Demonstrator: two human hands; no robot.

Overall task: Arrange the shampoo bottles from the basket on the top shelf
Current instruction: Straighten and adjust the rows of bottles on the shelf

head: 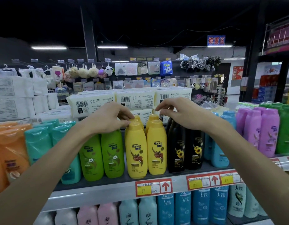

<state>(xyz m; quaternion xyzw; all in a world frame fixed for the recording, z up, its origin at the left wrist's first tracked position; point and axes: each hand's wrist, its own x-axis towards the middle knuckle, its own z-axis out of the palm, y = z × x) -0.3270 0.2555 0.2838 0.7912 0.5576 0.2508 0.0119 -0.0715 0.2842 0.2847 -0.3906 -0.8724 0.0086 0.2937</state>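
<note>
Head view looks straight at the top shelf [98,192] of a shop aisle, both bare arms stretched out over a row of upright shampoo bottles. The left hand [108,118] sits on the cap of the front left yellow bottle [136,151], thumb and fingertips pinched narrow around that cap, so its grip is on the bottle's top. Just beside it on the right stands a second yellow bottle [156,150], nearly touching, with two more yellow caps showing behind the pair. The right hand [181,114] hovers above the black bottles [186,146], palm down, fingers loosely curled and partly spread; it holds nothing, and its fingertips hang just over the rear yellow cap without clear contact.

Left of the yellow ones stand two green bottles [103,155], partly crossed by the left forearm, then teal bottles [41,143] and orange bottles [9,148] at the far left. Right of the black pair come blue bottles [220,156], then purple bottles [260,130]. Red and yellow price tags [153,187] with arrows hang on the shelf edge. Below, a lower shelf carries pink, pale and blue bottles. Behind the top row lie white wrapped packs [134,99]. No basket is in sight.
</note>
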